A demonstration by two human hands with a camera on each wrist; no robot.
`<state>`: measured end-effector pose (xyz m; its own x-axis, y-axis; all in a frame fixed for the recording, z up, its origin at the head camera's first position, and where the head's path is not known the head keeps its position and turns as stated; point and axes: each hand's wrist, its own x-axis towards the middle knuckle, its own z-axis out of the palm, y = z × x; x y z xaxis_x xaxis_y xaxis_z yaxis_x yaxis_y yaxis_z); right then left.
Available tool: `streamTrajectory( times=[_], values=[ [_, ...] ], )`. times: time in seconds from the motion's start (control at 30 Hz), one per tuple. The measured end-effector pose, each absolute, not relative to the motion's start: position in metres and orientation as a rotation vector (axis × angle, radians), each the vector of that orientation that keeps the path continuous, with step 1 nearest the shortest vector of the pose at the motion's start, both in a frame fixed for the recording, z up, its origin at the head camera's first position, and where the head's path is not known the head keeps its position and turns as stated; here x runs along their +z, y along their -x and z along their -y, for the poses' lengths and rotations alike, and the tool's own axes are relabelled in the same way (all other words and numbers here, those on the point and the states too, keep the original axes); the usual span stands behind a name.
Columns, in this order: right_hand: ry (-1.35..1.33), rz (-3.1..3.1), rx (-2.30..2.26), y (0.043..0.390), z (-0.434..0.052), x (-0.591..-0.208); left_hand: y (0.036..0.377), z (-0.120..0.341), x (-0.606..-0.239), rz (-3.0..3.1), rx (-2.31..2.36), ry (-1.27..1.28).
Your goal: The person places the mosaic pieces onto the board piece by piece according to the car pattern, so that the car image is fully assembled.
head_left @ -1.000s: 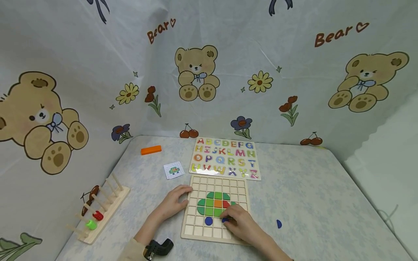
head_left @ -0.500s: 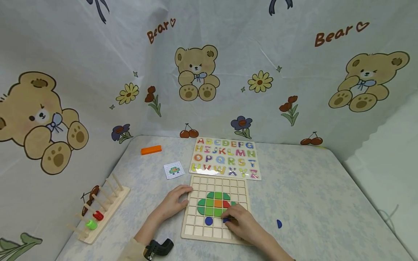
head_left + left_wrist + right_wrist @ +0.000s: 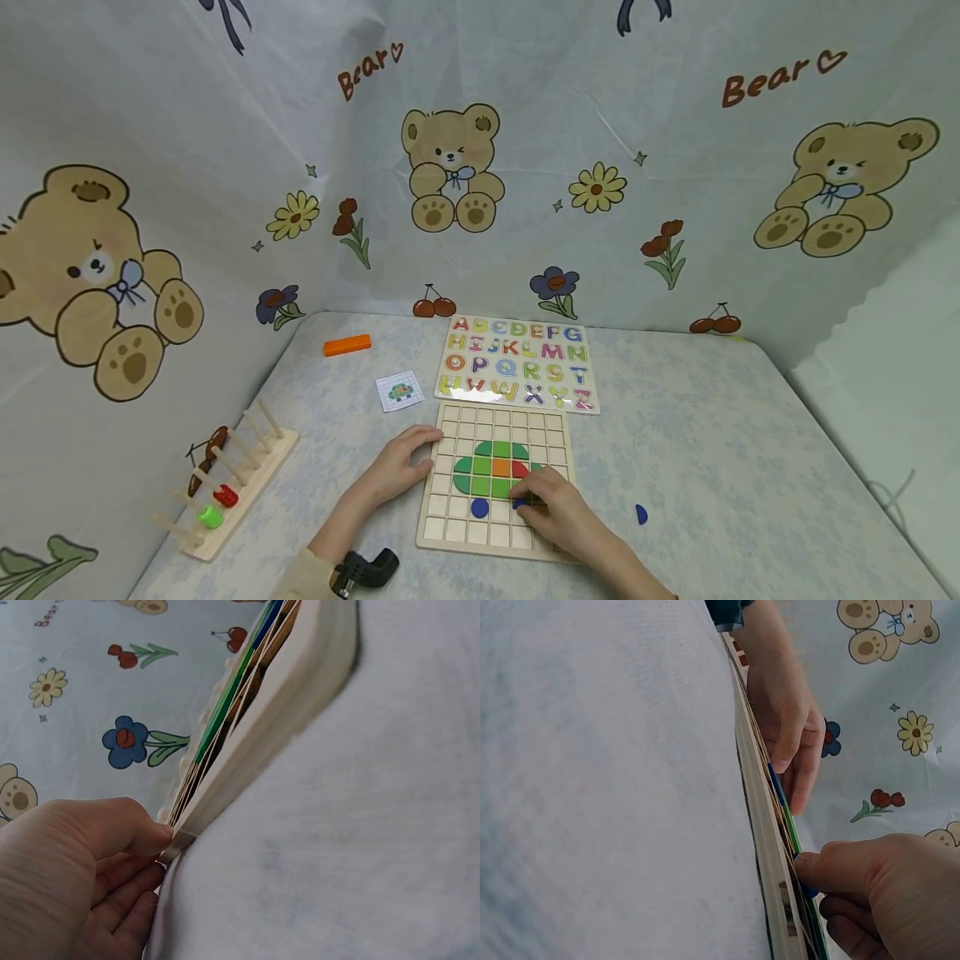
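Blue, small and flat, the wooden puzzle piece (image 3: 517, 504) sat under the right hand (image 3: 558, 512), fingertips curled onto it, pinching it (thumb side visible from the right wrist (image 3: 807, 889)). It lay in a grid cell of the pale wooden grid board (image 3: 457, 529), directly below the green mosaic shape (image 3: 487, 471). A blue round piece (image 3: 480, 507) sat just left of the grip, one cell between. The left hand (image 3: 401, 467) rested flat on the board's left edge, fingers relaxed, holding nothing. The right hand was clearly nearer. A spare blue piece (image 3: 641, 514) lay well right of the grip, off the board.
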<state>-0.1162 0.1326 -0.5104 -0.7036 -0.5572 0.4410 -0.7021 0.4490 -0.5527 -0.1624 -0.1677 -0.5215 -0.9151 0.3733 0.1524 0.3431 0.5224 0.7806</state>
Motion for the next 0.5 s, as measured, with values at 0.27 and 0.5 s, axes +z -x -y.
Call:
streamTrajectory(
  times=[0.27,0.5],
  values=[
    [-1.134,2.498,1.125,0.1155,-0.1342,-0.5115,0.1628,0.1677,-0.5221,-2.706,1.38,-0.647],
    [-1.117,2.495,1.13,0.1153,-0.1341,-0.5108,0.1631,0.1681,-0.5219,-2.703,1.379,-0.644]
  ],
)
